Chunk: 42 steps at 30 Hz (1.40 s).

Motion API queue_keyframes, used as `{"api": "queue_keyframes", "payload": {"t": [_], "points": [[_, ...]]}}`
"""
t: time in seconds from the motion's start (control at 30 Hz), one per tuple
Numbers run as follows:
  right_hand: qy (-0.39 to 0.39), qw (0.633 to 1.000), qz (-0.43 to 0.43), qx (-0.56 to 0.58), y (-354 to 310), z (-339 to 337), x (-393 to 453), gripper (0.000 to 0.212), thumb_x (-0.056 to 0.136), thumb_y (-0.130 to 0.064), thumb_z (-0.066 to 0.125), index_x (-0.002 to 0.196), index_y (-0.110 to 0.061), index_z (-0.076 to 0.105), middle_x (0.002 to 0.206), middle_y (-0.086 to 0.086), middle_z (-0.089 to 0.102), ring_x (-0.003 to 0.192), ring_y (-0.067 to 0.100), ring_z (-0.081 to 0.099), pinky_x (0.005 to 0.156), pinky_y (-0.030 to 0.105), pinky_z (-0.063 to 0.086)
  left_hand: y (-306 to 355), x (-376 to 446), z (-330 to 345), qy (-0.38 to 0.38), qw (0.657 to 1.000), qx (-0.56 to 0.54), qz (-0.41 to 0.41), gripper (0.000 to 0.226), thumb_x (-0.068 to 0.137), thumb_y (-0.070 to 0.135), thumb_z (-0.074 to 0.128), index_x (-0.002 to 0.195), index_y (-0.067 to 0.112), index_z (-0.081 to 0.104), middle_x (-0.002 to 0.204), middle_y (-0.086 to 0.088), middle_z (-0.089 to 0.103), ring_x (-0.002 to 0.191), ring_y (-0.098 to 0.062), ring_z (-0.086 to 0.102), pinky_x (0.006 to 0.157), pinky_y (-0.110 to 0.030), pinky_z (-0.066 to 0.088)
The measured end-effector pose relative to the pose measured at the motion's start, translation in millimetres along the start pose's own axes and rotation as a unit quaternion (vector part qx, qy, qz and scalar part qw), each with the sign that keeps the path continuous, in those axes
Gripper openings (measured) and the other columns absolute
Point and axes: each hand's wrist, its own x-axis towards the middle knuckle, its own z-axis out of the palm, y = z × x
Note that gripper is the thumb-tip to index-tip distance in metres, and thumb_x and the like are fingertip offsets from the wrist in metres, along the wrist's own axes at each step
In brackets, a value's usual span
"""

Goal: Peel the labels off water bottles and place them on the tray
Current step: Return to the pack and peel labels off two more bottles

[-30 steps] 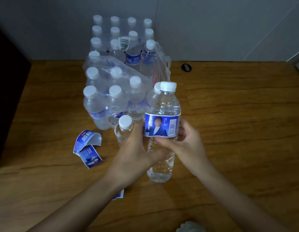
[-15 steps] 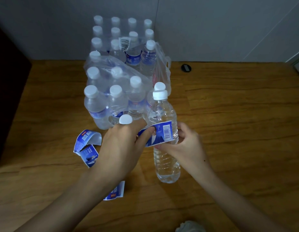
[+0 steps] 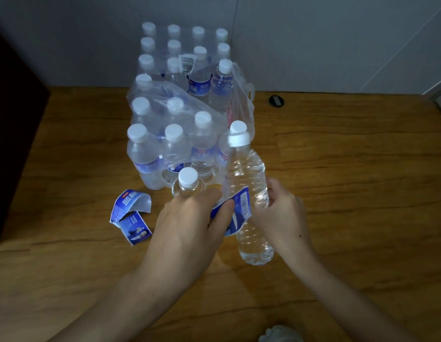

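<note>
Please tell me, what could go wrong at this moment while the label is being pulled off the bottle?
1. The left hand pinches the blue label, half off the held bottle; it may tear and leave a strip.
2. The right hand holds the bottle tilted; a hard pull could slip it loose.
3. The left hand is close to the bare bottle standing beside it and could knock it over.

Two hands working, two loose bottles at six o'clock, two peeled labels at eight, one shrink-wrapped pack at twelve.
</note>
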Motion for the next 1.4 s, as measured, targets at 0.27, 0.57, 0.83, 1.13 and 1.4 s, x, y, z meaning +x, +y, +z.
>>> {"api": "queue_keyframes", "payload": {"t": [0.27, 0.57, 0.83, 1.13, 1.4], "points": [[0.022, 0.995, 0.041, 0.084, 18, -15, 13, 0.049, 0.045, -0.057, 0.077, 0.087, -0.044, 0.056, 0.079, -0.033, 0.067, 0.065, -0.008, 0.066, 0.051, 0.016, 0.051, -24, -5, 2, -0.141, 0.979, 0.148, 0.001, 0.021, 0.085, 0.048, 0.049, 0.091, 0.029, 0.055, 0.077, 0.007, 0.061, 0.073, -0.016, 0.06, 0.061, -0.031, 0.047], [-0.011, 0.992, 0.008, 0.124, 19, 5, 12, 0.064, 0.045, -0.041, 0.081, 0.095, -0.063, 0.046, 0.092, -0.045, 0.06, 0.082, -0.017, 0.061, 0.061, 0.001, 0.044, -65, -7, 28, -0.24, 0.925, 0.293, 0.035, 0.043, 0.078, 0.063, 0.051, 0.107, 0.032, 0.05, 0.094, 0.006, 0.068, 0.081, -0.01, 0.062, 0.063, -0.024, 0.038], [-0.028, 0.989, 0.018, 0.145, 22, 11, 15, 0.062, 0.042, -0.047, 0.078, 0.097, -0.052, 0.048, 0.092, -0.042, 0.06, 0.083, -0.015, 0.062, 0.06, 0.006, 0.046, -76, -24, 46, -0.35, 0.878, 0.317, 0.079, 0.079, 0.071, 0.08, 0.045, 0.13, 0.028, 0.038, 0.117, 0.002, 0.057, 0.099, -0.019, 0.058, 0.073, -0.034, 0.04], [-0.043, 0.985, -0.022, 0.166, 30, 42, 25, 0.063, 0.054, -0.035, 0.084, 0.099, -0.056, 0.044, 0.095, -0.032, 0.063, 0.084, -0.009, 0.064, 0.063, 0.006, 0.046, -95, 4, 5, 0.018, 0.956, 0.293, -0.022, 0.055, 0.073, 0.073, 0.04, 0.078, 0.02, 0.052, 0.065, 0.005, 0.063, 0.052, -0.017, 0.058, 0.043, -0.017, 0.025], [-0.086, 0.984, -0.011, 0.157, 42, 77, 31, 0.064, 0.052, -0.042, 0.085, 0.101, -0.054, 0.046, 0.099, -0.028, 0.065, 0.084, -0.006, 0.065, 0.06, 0.014, 0.05, -101, 27, 18, -0.019, 0.999, -0.001, -0.027, 0.087, 0.069, 0.046, 0.071, 0.141, 0.025, 0.029, 0.13, 0.009, 0.053, 0.113, 0.0, 0.05, 0.088, -0.03, 0.049]]}}
